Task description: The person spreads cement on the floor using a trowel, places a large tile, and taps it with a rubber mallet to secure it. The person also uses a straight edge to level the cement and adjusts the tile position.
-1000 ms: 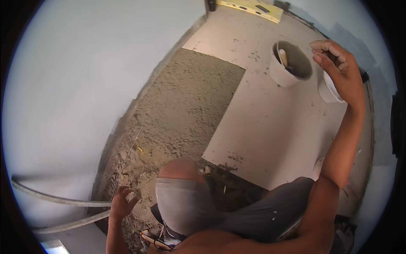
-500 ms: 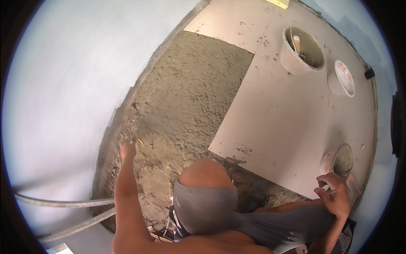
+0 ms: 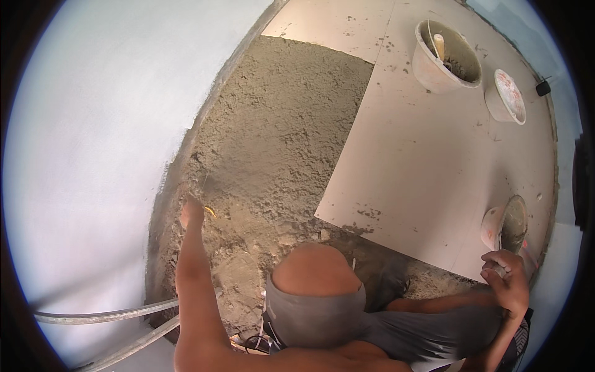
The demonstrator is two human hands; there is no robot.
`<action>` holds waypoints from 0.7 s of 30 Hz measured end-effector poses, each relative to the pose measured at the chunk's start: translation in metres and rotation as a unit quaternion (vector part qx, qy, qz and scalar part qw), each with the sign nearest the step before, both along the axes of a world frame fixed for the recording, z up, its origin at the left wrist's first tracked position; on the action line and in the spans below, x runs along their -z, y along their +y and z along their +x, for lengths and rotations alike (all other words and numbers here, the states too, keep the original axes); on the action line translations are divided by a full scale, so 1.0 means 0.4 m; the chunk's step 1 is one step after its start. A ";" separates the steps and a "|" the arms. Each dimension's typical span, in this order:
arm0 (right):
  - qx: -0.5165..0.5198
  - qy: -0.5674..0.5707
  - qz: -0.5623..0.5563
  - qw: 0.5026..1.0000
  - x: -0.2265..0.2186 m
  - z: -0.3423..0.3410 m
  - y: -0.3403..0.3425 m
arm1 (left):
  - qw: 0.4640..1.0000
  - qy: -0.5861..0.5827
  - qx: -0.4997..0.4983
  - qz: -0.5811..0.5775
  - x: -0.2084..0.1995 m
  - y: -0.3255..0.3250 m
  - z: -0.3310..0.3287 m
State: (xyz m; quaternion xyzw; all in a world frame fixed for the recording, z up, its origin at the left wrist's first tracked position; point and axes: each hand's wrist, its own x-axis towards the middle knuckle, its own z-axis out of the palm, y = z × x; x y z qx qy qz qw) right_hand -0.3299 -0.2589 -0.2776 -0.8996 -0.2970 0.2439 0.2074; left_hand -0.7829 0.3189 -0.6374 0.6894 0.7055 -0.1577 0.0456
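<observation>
How open the left grip (image 3: 192, 212) is, or what it holds, I cannot tell; the right grip (image 3: 509, 280) is curled partway by a bucket (image 3: 491, 225), its hold unclear. Mortar (image 3: 285, 118) lies ahead-right of the left grip; a stray sweep there could gouge it

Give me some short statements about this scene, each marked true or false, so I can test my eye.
1. The left hand is near the white wall. True.
2. A large bucket stands on the pale tiles. True.
3. A pale-handled tool lies loose on the tiles. False: its handle sticks up inside the large bucket.
4. Both hands are at the large bucket. False: neither is; the right hand is by a smaller bucket nearer the person.
5. The trousers are grey. True.
6. Tiles cover everything underfoot. False: a rough grey patch lies uncovered beside them.
</observation>
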 end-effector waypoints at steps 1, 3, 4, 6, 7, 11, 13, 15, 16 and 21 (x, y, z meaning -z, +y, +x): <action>-0.001 0.006 0.010 1.000 0.004 0.003 0.003 | 1.000 -0.013 0.012 0.015 0.009 0.002 -0.016; -0.006 0.012 0.013 1.000 0.007 0.006 0.013 | 1.000 -0.015 0.020 -0.015 -0.006 0.000 -0.017; -0.011 0.013 0.009 1.000 0.008 0.009 0.026 | 1.000 -0.014 0.004 -0.023 -0.010 0.002 -0.015; -0.015 0.016 0.002 1.000 0.006 0.017 0.030 | 0.999 -0.012 -0.026 -0.039 -0.010 0.003 -0.010; -0.016 0.017 0.000 1.000 0.005 0.020 0.026 | 0.999 0.001 -0.019 -0.030 -0.005 0.001 -0.003; -0.017 0.020 -0.002 1.000 0.007 0.026 0.014 | 1.000 0.016 0.002 -0.013 -0.022 -0.015 0.032; -0.021 0.015 -0.005 1.000 0.010 0.026 0.007 | 0.999 0.021 0.025 -0.014 -0.054 -0.024 0.039; -0.024 0.011 -0.010 1.000 0.010 0.027 0.004 | 0.997 0.043 0.061 -0.011 -0.082 -0.026 0.032; -0.023 0.015 -0.009 1.000 0.009 0.028 0.007 | 0.997 0.031 0.066 0.015 -0.079 -0.016 0.009; 0.001 0.051 0.007 0.999 0.015 0.030 0.017 | 0.984 -0.024 0.121 0.132 -0.114 -0.007 -0.076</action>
